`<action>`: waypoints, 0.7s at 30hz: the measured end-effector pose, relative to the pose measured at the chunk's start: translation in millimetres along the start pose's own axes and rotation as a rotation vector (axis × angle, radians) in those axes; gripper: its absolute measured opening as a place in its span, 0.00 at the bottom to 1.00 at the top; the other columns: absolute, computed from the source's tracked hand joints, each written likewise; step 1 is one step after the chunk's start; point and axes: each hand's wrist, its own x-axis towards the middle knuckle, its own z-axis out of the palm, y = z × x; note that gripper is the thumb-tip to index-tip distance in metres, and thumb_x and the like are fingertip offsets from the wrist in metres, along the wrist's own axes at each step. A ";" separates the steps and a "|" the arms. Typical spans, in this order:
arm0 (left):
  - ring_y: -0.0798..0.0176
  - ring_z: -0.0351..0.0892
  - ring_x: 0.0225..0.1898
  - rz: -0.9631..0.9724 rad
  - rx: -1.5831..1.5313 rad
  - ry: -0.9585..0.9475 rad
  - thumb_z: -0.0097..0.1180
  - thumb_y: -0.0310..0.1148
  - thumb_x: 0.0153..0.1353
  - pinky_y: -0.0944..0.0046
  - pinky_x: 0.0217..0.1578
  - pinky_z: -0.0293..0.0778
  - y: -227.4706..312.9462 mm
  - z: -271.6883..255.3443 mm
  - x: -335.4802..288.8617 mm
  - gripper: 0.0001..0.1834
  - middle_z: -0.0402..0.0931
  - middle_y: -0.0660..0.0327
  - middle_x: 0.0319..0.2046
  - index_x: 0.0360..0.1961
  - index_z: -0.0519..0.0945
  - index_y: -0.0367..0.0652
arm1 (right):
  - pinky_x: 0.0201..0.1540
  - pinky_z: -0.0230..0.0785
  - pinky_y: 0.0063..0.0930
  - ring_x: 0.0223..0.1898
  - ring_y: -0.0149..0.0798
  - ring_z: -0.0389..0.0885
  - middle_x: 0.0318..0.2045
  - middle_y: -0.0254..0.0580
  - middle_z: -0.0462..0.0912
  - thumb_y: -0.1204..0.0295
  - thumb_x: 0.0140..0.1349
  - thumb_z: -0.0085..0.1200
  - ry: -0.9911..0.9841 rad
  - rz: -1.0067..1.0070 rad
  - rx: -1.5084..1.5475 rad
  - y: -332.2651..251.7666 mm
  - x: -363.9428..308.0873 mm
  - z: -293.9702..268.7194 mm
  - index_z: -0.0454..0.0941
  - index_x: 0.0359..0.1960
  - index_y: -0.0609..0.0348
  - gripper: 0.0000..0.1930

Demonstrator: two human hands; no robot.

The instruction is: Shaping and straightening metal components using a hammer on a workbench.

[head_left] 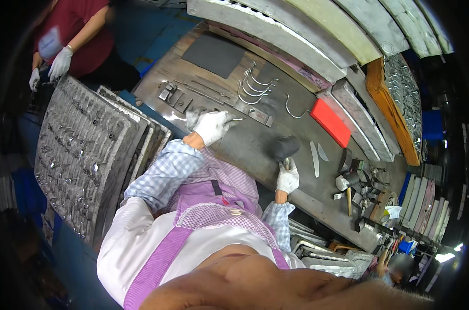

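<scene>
My left hand [212, 128], in a white glove, is closed over the workbench. A thin shiny metal piece [239, 119] sticks out from its fingers toward a flat steel block [260, 115]; most of the piece is hidden by the glove. In my gloved right hand [287, 179] is the handle of a mallet, whose dark, rounded head [284, 148] is slightly blurred above the bench top. Several curved metal hooks [253, 93] lie side by side beyond the steel block. Another S-shaped hook [295, 107] rests apart, beside a red pad [331, 122].
A small clamp-like metal fixture [173, 96] sits on the workbench [234, 150]. Thin pale blades [315, 159] and a wooden-handled hammer [349, 200] lie at right. Stacked grey trays [79, 155] stand at left, others along the far edge. A co-worker's gloved hand [61, 64] is at upper left.
</scene>
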 end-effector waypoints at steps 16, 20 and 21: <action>0.43 0.81 0.31 -0.104 0.067 -0.228 0.52 0.33 0.51 0.49 0.33 0.76 -9.1 42.8 93.8 0.09 0.79 0.46 0.26 0.27 0.80 0.39 | 0.49 0.69 0.45 0.46 0.53 0.77 0.46 0.51 0.79 0.60 0.49 0.62 0.270 -0.348 -0.303 13.6 -3.8 8.0 0.76 0.51 0.55 0.26; 0.44 0.81 0.34 0.072 0.116 -0.090 0.53 0.28 0.50 0.50 0.37 0.77 -32.6 84.4 131.5 0.07 0.79 0.45 0.28 0.25 0.80 0.37 | 0.48 0.69 0.45 0.43 0.52 0.77 0.42 0.50 0.79 0.63 0.47 0.61 0.383 -0.238 -0.308 10.3 -10.1 11.1 0.77 0.51 0.50 0.25; 0.44 0.81 0.34 0.045 0.199 -0.113 0.53 0.28 0.50 0.50 0.37 0.77 -36.2 94.0 137.1 0.06 0.79 0.45 0.28 0.25 0.80 0.37 | 0.48 0.69 0.45 0.43 0.52 0.77 0.41 0.49 0.79 0.64 0.47 0.61 0.363 -0.226 -0.310 9.5 -7.8 13.2 0.77 0.51 0.50 0.25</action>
